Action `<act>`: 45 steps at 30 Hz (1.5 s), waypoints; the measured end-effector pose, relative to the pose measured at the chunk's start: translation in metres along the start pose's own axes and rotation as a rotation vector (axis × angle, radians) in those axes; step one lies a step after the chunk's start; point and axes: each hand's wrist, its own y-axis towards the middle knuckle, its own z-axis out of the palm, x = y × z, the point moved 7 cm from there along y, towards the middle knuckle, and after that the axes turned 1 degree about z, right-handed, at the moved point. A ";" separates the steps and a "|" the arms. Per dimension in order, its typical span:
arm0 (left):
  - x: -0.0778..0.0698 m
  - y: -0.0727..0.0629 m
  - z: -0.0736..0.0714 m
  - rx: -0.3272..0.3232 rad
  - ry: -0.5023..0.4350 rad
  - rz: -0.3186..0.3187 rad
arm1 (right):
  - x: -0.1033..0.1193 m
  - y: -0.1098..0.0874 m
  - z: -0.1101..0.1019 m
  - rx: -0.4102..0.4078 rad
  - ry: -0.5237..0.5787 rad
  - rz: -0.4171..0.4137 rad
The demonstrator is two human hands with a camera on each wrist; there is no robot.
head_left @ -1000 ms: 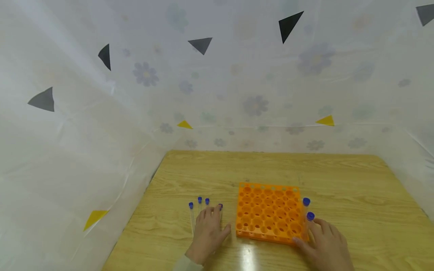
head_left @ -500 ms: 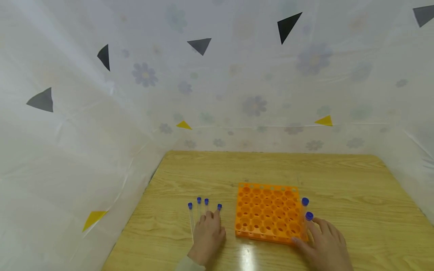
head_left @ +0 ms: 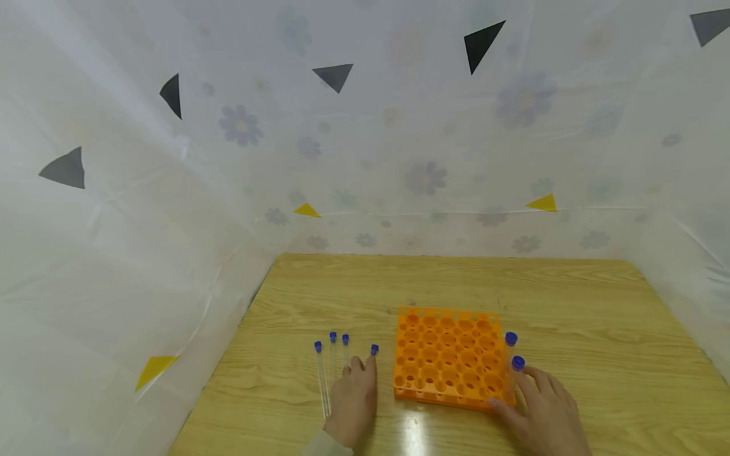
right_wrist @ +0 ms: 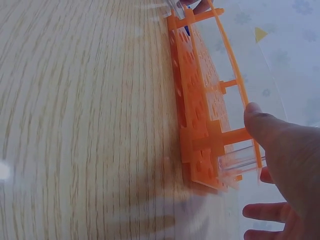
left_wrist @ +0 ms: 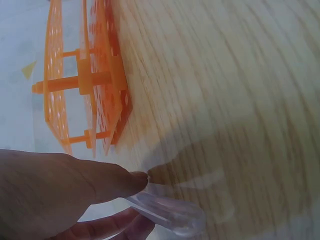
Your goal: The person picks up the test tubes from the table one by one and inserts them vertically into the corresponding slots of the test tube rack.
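Observation:
My left hand (head_left: 355,399) pinches a clear test tube (left_wrist: 172,215) with a blue cap between thumb and fingers, low over the table. Its rounded end sticks out past the thumb in the left wrist view. Three more blue-capped test tubes (head_left: 320,373) lie side by side left of that hand, partly covered by it. An orange test tube rack (head_left: 439,399) stands right of it. Two capped test tubes (head_left: 511,345) are upright in the rack's right end. My right hand (head_left: 544,411) grips the near right corner of the rack, thumb (right_wrist: 260,117) against its top plate.
The wooden table (head_left: 456,278) runs back to a pale plastic curtain (head_left: 388,145) with flower prints and taped triangles. The same curtain closes off the left and right sides.
My left hand's fingers and thumb have drawn together on the rightmost tube, and its cap has shifted slightly right. My right hand stays on the rack.

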 end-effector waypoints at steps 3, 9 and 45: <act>-0.001 -0.001 0.000 -0.013 0.007 0.011 | 0.000 0.000 -0.001 -0.013 0.005 -0.008; -0.002 -0.001 -0.002 -0.037 0.003 0.011 | 0.000 0.000 0.000 -0.012 0.013 -0.004; -0.018 0.034 -0.056 0.004 -0.440 0.007 | -0.002 -0.001 0.003 0.042 0.009 0.027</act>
